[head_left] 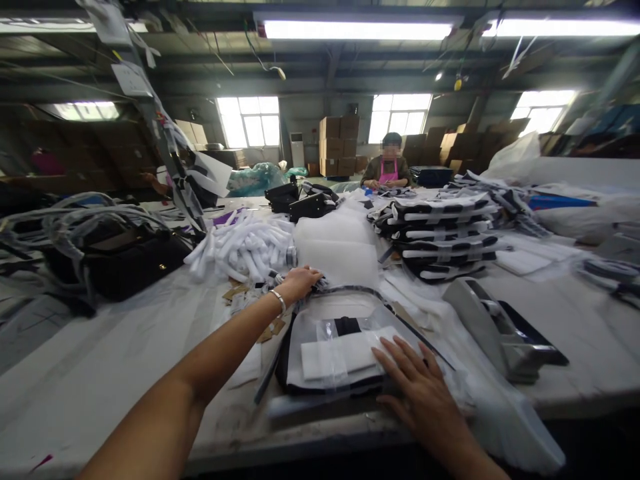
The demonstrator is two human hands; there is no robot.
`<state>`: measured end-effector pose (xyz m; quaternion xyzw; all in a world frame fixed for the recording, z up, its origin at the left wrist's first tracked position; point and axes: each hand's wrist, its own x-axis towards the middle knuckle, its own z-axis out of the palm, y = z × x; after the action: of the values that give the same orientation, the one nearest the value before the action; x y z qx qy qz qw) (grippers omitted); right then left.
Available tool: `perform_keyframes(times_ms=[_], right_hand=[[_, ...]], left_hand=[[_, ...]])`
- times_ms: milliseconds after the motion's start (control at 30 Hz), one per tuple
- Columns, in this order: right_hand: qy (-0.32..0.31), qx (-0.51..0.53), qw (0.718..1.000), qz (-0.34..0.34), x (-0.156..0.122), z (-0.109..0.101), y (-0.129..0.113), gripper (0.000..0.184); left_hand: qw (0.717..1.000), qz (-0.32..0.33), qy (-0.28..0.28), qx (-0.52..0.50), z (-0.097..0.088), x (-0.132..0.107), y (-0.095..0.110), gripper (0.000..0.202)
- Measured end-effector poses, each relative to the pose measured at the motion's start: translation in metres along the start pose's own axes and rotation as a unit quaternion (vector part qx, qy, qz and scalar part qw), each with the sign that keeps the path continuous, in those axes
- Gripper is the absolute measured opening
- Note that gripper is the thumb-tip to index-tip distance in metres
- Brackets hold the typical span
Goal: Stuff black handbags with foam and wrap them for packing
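Note:
A black bag lies flat before me, with pale wrapping over its front. Clear tape crosses a folded white foam sheet on it. My right hand rests at the bag's right side, fingers spread, tips touching the foam sheet's right end. Beyond the bag's top edge, my left hand reaches out with curled fingers over small dark pieces; what its fingertips grip is hidden. White foam sheets are stacked just past that hand. A heap of white foam tubes lies to its left.
A grey tape dispenser stands at right. Wrapped black bags are piled behind it. A black handbag with wrapped handles sits at left, near a metal post. Clear plastic film hangs over the front edge. A co-worker sits across the table.

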<state>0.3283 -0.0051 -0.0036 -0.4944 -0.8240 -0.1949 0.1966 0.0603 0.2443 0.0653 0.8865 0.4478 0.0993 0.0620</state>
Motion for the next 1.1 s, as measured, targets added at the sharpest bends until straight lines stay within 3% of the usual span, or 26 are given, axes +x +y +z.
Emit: perform_keyframes(times_ms=[100,200,300,400,567,867,1100], right_hand=[[0.032,-0.015,0.999,0.008,-0.013,0.013,-0.004,0.058],[0.057,-0.008,0.998,0.006,-0.022,0.024,-0.003,0.055],[0.075,-0.001,0.997,0.007,-0.026,0.029,-0.002,0.053],[0.087,0.006,0.996,0.006,-0.028,0.03,-0.003,0.054],[0.102,0.012,0.995,0.018,-0.029,0.034,-0.006,0.053],[0.077,0.015,0.997,0.024,-0.034,0.04,-0.004,0.058],[0.095,0.02,0.995,0.017,-0.035,0.045,-0.001,0.065]], left_hand=[[0.999,-0.023,-0.039,0.006,-0.004,0.025,-0.003,0.035],[0.998,-0.06,-0.035,-0.008,-0.018,0.033,-0.003,0.036],[0.994,-0.1,-0.016,-0.042,-0.036,0.019,-0.004,0.035],[0.987,-0.128,-0.03,-0.096,-0.044,-0.011,-0.007,0.039],[0.969,-0.133,-0.079,-0.191,-0.027,-0.049,-0.015,0.041],[0.966,-0.218,0.008,-0.138,-0.009,-0.037,-0.055,0.036],[0.973,-0.187,-0.032,-0.132,0.02,-0.031,-0.026,0.037]])
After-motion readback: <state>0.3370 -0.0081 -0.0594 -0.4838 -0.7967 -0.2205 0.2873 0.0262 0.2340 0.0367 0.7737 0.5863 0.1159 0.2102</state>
